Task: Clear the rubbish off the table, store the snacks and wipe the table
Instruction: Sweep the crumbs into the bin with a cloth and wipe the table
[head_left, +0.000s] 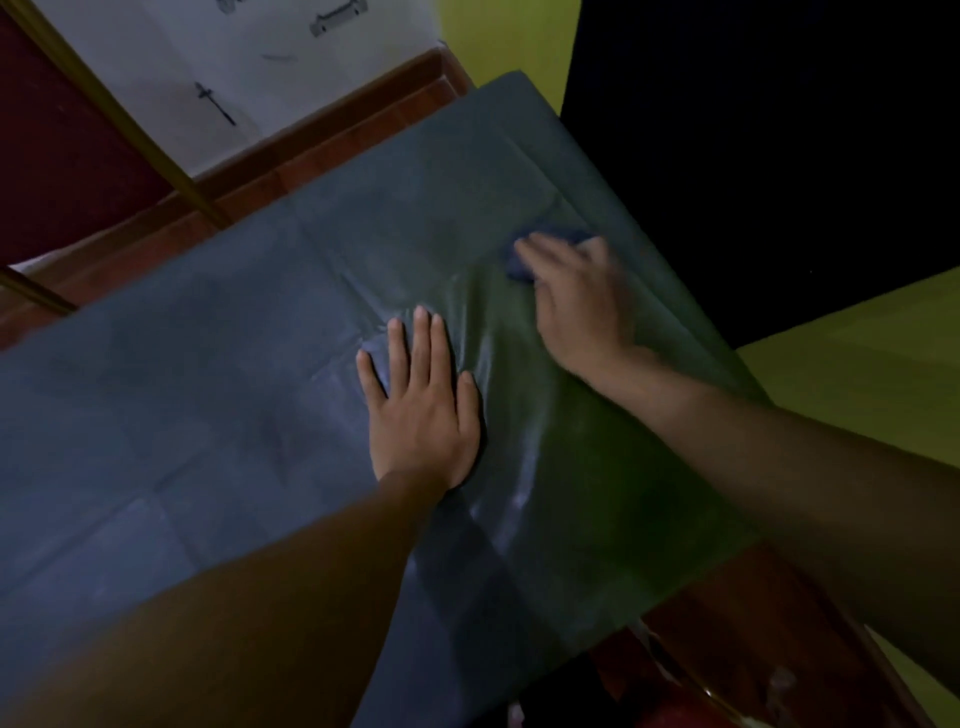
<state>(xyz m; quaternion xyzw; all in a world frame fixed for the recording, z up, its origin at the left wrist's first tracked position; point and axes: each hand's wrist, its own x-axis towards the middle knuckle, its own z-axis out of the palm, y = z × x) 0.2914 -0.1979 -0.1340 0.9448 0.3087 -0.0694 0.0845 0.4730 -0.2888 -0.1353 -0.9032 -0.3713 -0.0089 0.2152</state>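
Nearest us, our left hand (423, 410) lies flat on the dark cover of the table (208, 415), fingers straight and spread, holding nothing. Farther out, our blurred right hand (576, 306) sits on the blue cloth (519, 271), which peeks out under and beyond its fingers (535, 249). Whether they clutch it we cannot tell.

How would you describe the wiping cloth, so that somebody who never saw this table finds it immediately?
Find the grey-blue plastic table cover that fills the view. On it, go to the right hand, the blurred one nearer the far edge. The dark blue cloth is the small bunched wad peeking out under its fingers, darker and bluer than the cover around it.
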